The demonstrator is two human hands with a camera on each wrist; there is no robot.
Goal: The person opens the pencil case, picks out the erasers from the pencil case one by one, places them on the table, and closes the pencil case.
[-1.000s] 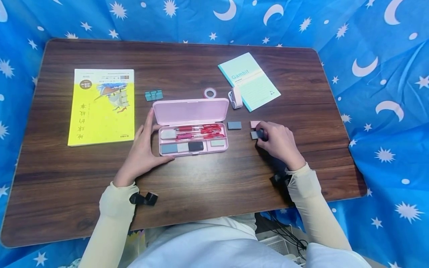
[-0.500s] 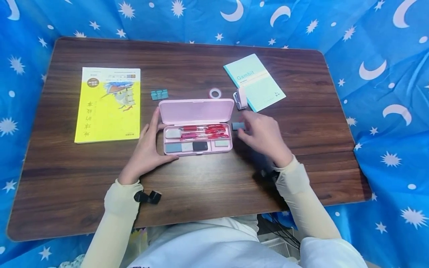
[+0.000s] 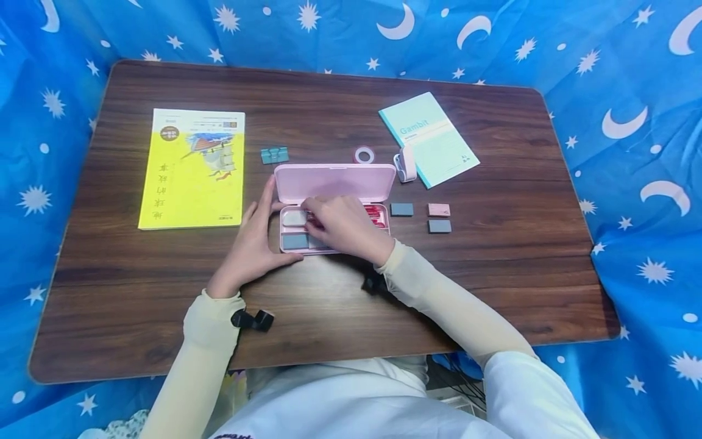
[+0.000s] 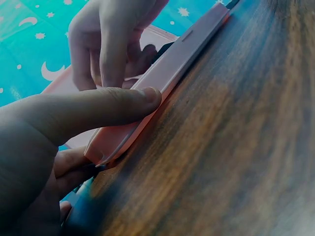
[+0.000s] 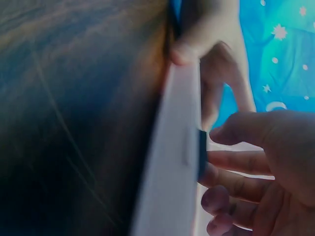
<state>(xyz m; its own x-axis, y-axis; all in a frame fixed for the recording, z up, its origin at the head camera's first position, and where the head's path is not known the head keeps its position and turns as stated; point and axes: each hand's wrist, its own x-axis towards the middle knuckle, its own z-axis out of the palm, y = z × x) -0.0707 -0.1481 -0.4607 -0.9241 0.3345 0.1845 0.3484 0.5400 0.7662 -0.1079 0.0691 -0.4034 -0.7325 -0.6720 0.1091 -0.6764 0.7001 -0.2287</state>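
Observation:
A pink pencil case (image 3: 334, 175) stands with its lid up on the table. My left hand (image 3: 249, 244) holds its left end, thumb over the front edge and fingers behind. My right hand (image 3: 348, 227) is over the case, fingers pointing down among the contents beside a white block (image 3: 294, 218); whether they pinch something I cannot tell. Red pens (image 3: 377, 216) show past its knuckles, and a blue-grey block (image 3: 295, 241) lies in the front compartment. In the right wrist view a dark block (image 5: 202, 152) sticks up above the case edge near the right fingertips.
Right of the case lie a blue-grey block (image 3: 401, 210), a pink block (image 3: 439, 210) and a grey block (image 3: 439, 226). Behind it are a teal binder clip (image 3: 274, 155), a tape roll (image 3: 364, 155), a small white stapler (image 3: 406, 164) and a notebook (image 3: 430, 137). A yellow book (image 3: 189, 183) lies left.
My right hand has left the grey and pink blocks and moved left, over the pencil case. The left hand keeps its hold. The head view has shifted slightly.

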